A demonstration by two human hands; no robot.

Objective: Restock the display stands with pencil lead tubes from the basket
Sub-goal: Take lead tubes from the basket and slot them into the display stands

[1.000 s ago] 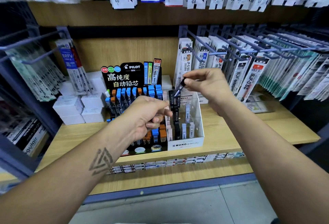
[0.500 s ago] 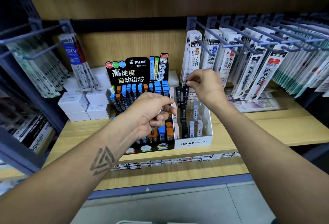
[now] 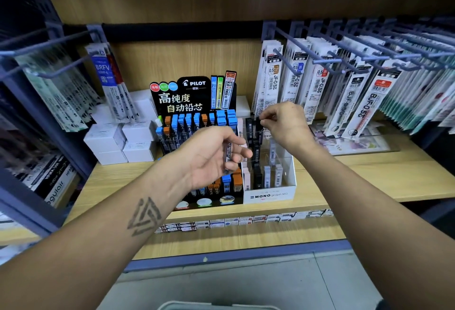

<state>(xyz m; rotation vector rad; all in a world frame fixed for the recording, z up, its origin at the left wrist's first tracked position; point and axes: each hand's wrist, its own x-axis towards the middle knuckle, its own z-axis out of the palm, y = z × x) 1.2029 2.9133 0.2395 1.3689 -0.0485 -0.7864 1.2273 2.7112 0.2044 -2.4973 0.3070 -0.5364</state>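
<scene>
Now your right hand (image 3: 285, 122) pinches a black pencil lead tube (image 3: 257, 125) at the back row of the white MONO display stand (image 3: 269, 195), while your left hand (image 3: 211, 157) grips a few clear tubes (image 3: 228, 155) just beside it.

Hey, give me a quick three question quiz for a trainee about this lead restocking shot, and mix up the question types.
1. True or false: the right hand is at the back row of the white MONO stand.
2. What does the left hand hold? A) a lead tube B) a white box C) nothing
3. Fill in: the stand with blue and orange capped tubes carries the brand name ____.

Key: 1 true; 2 A, a lead tube; 3 PILOT, on the black PILOT stand.
</scene>
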